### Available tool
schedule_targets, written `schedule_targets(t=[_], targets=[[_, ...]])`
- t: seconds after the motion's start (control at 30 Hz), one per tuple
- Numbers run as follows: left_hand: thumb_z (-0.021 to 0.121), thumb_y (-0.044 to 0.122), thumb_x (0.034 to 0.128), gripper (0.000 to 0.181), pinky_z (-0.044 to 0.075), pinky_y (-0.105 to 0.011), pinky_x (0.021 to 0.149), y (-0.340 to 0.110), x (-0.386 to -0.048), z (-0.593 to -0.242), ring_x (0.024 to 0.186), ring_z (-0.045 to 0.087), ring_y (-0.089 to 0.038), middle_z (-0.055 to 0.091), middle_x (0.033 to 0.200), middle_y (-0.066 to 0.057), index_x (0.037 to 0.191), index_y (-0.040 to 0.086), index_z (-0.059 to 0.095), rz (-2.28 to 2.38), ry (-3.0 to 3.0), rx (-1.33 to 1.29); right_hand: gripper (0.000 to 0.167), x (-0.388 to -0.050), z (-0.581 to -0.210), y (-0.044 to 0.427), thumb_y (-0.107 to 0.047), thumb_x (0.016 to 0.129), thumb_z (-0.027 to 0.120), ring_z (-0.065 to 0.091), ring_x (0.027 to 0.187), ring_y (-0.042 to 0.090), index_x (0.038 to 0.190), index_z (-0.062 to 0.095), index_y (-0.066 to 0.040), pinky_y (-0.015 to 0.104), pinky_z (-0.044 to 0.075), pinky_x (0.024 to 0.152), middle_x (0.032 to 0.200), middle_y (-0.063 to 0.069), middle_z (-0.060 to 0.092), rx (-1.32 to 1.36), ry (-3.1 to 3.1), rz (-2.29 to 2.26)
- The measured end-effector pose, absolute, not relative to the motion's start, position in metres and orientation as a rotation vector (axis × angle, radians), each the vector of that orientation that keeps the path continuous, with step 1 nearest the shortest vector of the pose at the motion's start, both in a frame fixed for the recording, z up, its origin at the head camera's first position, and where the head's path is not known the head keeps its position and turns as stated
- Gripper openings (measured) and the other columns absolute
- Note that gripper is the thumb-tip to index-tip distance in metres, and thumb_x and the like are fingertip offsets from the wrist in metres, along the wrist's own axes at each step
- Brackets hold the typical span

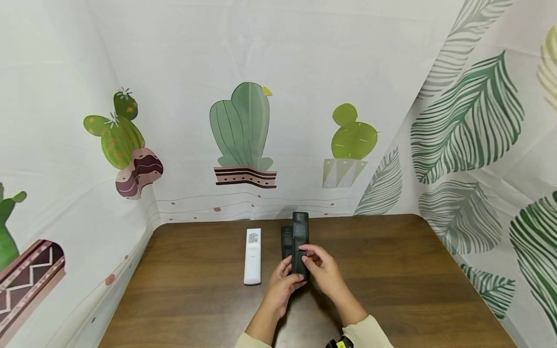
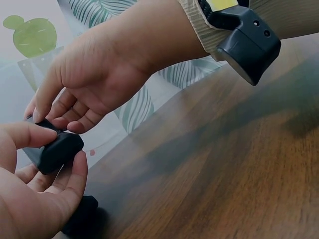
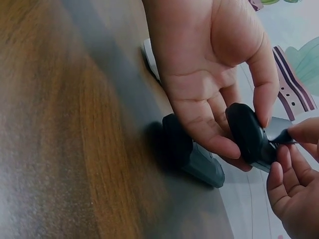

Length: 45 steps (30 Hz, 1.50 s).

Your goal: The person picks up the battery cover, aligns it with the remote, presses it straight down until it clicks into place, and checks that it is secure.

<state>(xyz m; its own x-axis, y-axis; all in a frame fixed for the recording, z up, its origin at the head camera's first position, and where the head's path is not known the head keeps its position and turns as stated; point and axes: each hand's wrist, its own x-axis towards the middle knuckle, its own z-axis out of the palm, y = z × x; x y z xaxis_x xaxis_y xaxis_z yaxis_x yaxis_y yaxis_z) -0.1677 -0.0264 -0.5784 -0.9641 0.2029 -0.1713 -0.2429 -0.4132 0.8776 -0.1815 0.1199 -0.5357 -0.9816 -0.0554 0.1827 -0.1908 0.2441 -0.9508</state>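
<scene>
A black remote control (image 1: 300, 226) is held just above the table, its back face turned up. My left hand (image 1: 280, 290) grips its near end, thumb on one side and fingers around the other. At the remote's back my right hand (image 1: 327, 274) pinches the battery cover (image 3: 283, 137), which looks tilted up from the body in the right wrist view. Behind and left of the held remote, a second black remote (image 1: 286, 240) lies on the table, partly hidden. Farther left lies a white remote (image 1: 253, 256), face down, with a label at its far end.
The brown wooden table (image 1: 196, 290) reaches back to a white cloth backdrop (image 1: 300, 58) printed with cacti and leaves. A black wrist camera (image 2: 251, 47) is strapped over the right sleeve.
</scene>
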Motion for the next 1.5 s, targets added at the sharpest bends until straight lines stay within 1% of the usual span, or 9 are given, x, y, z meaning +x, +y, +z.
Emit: schedule_targets(t=[0.1, 0.23, 0.3, 0.43, 0.7, 0.93, 1.2, 1.33, 1.5], targets=[[0.061, -0.003, 0.0860, 0.071, 0.057, -0.036, 0.091, -0.026, -0.168, -0.579, 0.102, 0.067, -0.018, 0.057, 0.136, -0.014, 0.152, 0.001, 0.036, 2.439, 1.522, -0.054, 0.025, -0.181, -0.533, 0.117, 0.000, 0.094, 0.065, 0.059, 0.088, 0.017, 0.118, 0.071, -0.006, 0.020, 0.048, 0.077, 0.102, 0.013, 0.064, 0.215, -2.405, 1.803], [0.061, -0.002, 0.0870, 0.070, 0.057, -0.035, 0.090, -0.025, -0.167, -0.579, 0.102, 0.067, -0.018, 0.058, 0.136, -0.013, 0.152, 0.001, 0.036, 2.441, 1.520, -0.054, 0.025, -0.175, -0.518, 0.115, 0.004, 0.092, 0.064, 0.057, 0.085, 0.017, 0.116, 0.070, 0.001, 0.020, 0.048, 0.075, 0.099, 0.019, 0.060, 0.226, -2.406, 1.783], [0.062, -0.002, 0.0875, 0.070, 0.057, -0.035, 0.090, -0.025, -0.166, -0.578, 0.103, 0.067, -0.019, 0.058, 0.137, -0.013, 0.152, 0.001, 0.036, 2.443, 1.517, -0.055, 0.025, -0.172, -0.510, 0.115, 0.004, 0.092, 0.064, 0.056, 0.084, 0.016, 0.116, 0.070, 0.003, 0.020, 0.047, 0.075, 0.097, 0.020, 0.058, 0.237, -2.409, 1.790], [0.063, 0.000, 0.0890, 0.069, 0.057, -0.035, 0.091, -0.025, -0.166, -0.578, 0.104, 0.067, -0.019, 0.057, 0.137, -0.014, 0.153, 0.001, 0.035, 2.443, 1.517, -0.057, 0.024, -0.169, -0.502, 0.115, 0.004, 0.092, 0.064, 0.055, 0.081, 0.014, 0.116, 0.070, 0.002, 0.020, 0.047, 0.073, 0.095, 0.017, 0.057, 0.237, -2.420, 1.792], [0.064, 0.003, 0.0911, 0.067, 0.057, -0.035, 0.091, -0.025, -0.166, -0.577, 0.104, 0.067, -0.018, 0.059, 0.136, -0.013, 0.153, 0.001, 0.036, 2.440, 1.518, -0.058, 0.024, -0.170, -0.502, 0.115, 0.003, 0.092, 0.065, 0.052, 0.078, 0.014, 0.115, 0.072, 0.000, 0.019, 0.045, 0.070, 0.090, 0.008, 0.055, 0.211, -2.449, 1.772], [0.064, 0.002, 0.0906, 0.067, 0.057, -0.034, 0.090, -0.025, -0.165, -0.576, 0.102, 0.068, -0.018, 0.059, 0.134, -0.012, 0.152, 0.002, 0.037, 2.445, 1.520, -0.060, 0.025, -0.169, -0.500, 0.115, 0.003, 0.093, 0.065, 0.052, 0.078, 0.014, 0.116, 0.072, 0.000, 0.019, 0.044, 0.071, 0.089, 0.007, 0.054, 0.209, -2.459, 1.771], [0.064, 0.002, 0.0900, 0.067, 0.057, -0.034, 0.090, -0.025, -0.165, -0.577, 0.101, 0.068, -0.017, 0.059, 0.135, -0.012, 0.152, 0.001, 0.037, 2.446, 1.521, -0.058, 0.026, -0.170, -0.500, 0.115, 0.003, 0.092, 0.065, 0.053, 0.078, 0.014, 0.117, 0.071, 0.000, 0.019, 0.045, 0.071, 0.089, 0.008, 0.055, 0.201, -2.482, 1.775], [0.064, 0.002, 0.0896, 0.067, 0.057, -0.034, 0.090, -0.026, -0.165, -0.577, 0.101, 0.068, -0.017, 0.059, 0.135, -0.013, 0.152, 0.002, 0.038, 2.439, 1.522, -0.056, 0.026, -0.174, -0.511, 0.115, 0.004, 0.092, 0.065, 0.053, 0.076, 0.013, 0.117, 0.071, 0.000, 0.020, 0.045, 0.070, 0.088, 0.009, 0.056, 0.194, -2.462, 1.776], [0.064, 0.002, 0.0896, 0.068, 0.057, -0.034, 0.090, -0.027, -0.165, -0.576, 0.101, 0.067, -0.017, 0.059, 0.135, -0.012, 0.152, 0.002, 0.037, 2.439, 1.519, -0.058, 0.028, -0.184, -0.536, 0.117, 0.002, 0.090, 0.068, 0.051, 0.075, 0.009, 0.117, 0.072, -0.005, 0.020, 0.044, 0.067, 0.089, 0.008, 0.056, 0.184, -2.442, 1.754]])
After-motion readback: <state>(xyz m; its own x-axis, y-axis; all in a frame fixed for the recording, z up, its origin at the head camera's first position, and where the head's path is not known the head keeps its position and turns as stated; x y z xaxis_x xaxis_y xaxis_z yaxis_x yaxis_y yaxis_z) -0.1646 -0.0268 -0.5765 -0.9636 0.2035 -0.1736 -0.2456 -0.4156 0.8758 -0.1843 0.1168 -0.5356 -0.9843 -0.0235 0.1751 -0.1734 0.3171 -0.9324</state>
